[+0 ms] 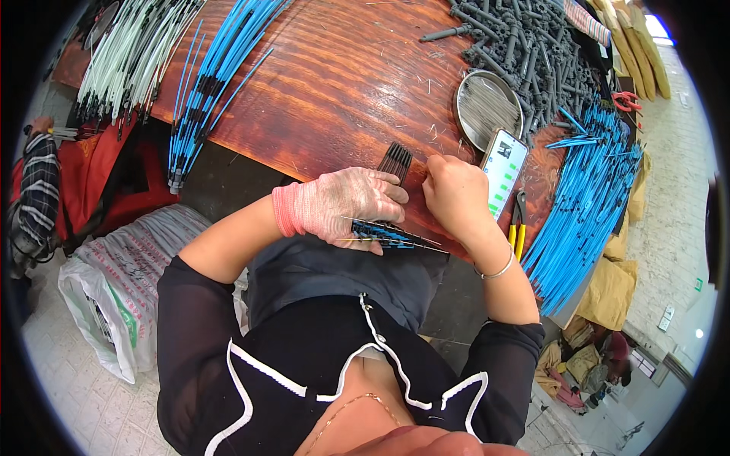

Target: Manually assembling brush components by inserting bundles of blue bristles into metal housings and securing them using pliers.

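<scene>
My left hand (346, 204), in a pinkish-white knitted glove, is closed round a small bundle of thin rods. The bundle's black ends (395, 161) stick out past the fingers on the far side, over the table edge. Its blue and black ends (391, 235) show on the near side, with a few thin metal pins jutting out crosswise. My bare right hand (458, 194) is closed just right of the bundle, fingers curled in; whatever is between the fingertips is hidden. Beside it lie a phone (502, 169) with a lit screen and yellow-handled pliers (518, 226).
Behind my right hand, a round metal dish (458, 114) holds thin pins on the wooden table (327, 91). Grey plastic parts (525, 57) are heaped at far right, blue rods (582, 205) at right. White rods (141, 53) and blue-black rods (209, 83) overhang the left edge.
</scene>
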Tool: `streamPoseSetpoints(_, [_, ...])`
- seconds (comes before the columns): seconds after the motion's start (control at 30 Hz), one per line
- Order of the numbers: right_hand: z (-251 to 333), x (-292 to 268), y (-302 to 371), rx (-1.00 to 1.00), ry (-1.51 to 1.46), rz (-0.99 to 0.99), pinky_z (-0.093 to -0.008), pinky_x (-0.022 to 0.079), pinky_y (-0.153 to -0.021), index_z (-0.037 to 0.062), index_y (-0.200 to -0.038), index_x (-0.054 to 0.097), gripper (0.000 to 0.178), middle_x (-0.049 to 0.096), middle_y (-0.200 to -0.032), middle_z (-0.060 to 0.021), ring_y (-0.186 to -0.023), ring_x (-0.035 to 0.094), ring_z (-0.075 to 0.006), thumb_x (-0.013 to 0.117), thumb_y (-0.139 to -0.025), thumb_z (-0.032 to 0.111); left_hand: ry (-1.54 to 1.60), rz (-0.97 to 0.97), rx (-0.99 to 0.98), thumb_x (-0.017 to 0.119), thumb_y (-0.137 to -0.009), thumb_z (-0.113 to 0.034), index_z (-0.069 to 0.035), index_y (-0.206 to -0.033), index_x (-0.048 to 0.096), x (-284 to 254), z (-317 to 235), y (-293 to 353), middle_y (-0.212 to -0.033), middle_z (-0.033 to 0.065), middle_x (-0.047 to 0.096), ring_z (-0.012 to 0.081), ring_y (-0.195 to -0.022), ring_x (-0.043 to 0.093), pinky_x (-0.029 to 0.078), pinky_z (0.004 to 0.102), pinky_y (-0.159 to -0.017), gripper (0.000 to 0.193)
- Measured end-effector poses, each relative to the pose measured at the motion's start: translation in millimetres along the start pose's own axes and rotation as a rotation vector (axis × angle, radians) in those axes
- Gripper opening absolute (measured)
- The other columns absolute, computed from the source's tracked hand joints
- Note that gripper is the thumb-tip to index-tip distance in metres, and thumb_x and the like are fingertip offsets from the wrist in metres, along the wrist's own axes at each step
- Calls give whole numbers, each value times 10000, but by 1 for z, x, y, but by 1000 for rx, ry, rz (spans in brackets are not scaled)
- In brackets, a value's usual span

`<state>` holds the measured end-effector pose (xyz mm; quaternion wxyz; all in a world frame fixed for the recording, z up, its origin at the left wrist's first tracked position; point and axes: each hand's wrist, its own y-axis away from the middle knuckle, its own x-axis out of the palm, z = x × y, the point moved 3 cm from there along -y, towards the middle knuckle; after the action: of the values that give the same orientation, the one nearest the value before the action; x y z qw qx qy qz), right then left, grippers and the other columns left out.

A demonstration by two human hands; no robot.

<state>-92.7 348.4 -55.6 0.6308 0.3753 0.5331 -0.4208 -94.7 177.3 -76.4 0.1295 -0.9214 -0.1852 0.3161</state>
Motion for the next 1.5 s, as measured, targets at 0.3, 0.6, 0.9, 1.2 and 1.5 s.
streamPoseSetpoints(0.3, [-2,0,-1,-91,5,-76,-413,483,-552,46,-752,549,71,557,-716,-119,-636,600,-319,610,-717,53,3,-16,7,755,-673,-320,-34,-1015,561,0,0,4,-1041,155,544,355,-935,532,456,432,-836,486])
streamPoseSetpoints(0.6, [5,-2,-1,-8,-10,-14,-411,484,-556,52,-768,551,83,557,-713,-118,-646,602,-316,618,-719,61,6,-47,-2,758,-673,-341,-40,-935,575,1,0,1,-1019,163,568,363,-954,544,440,433,-892,438])
streamPoseSetpoints(0.9, [5,2,-7,-99,26,-53,-402,492,-563,63,-861,588,138,555,-726,-105,-665,601,-303,607,-725,47,0,-55,22,750,-684,-352,-33,-926,582,0,1,2,-1011,176,569,363,-943,536,446,434,-861,434])
streamPoseSetpoints(1.2, [16,1,-13,-143,-15,-115,-380,497,-621,83,-1158,584,420,579,-871,-101,-755,607,-281,602,-740,50,-11,-77,32,751,-678,-359,-26,-914,590,2,1,2,-1023,181,573,353,-945,539,458,433,-835,439])
streamPoseSetpoints(1.5, [18,15,43,120,229,-138,-571,186,-1041,78,-1218,570,460,417,-1387,-139,-1303,357,-311,626,-795,251,27,0,-25,759,-654,-343,-31,-995,583,1,1,1,-1074,168,559,378,-981,532,440,436,-884,495])
